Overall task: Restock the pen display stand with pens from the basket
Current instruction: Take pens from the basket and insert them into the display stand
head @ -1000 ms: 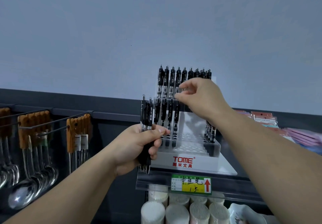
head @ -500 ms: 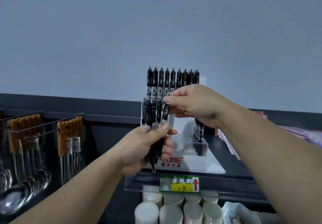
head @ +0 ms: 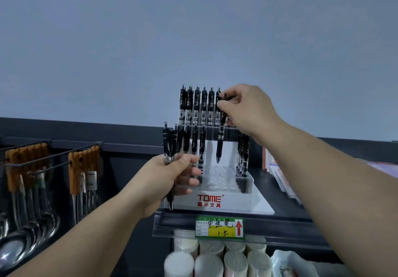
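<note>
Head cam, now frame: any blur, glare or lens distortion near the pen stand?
Head view: light dim and flat, no hard shadows; stand logo and the pen in the right hand sharp; glare on the spoons; wide-angle swells the forearms near the edges.

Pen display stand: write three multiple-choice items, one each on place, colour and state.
1. Where do the spoons hang?
A) left of the pen display stand
B) right of it
C) on top of it

2. The TOME lettering is
A) blue
B) red
C) green

3. The right hand
A) lies flat on the shelf
B) is empty
C) pinches a single pen

Answers:
1. A, they hang from rods at the far left.
2. B, it is red print on the white front.
3. C, finger and thumb clamp the pen's upper part.
</note>
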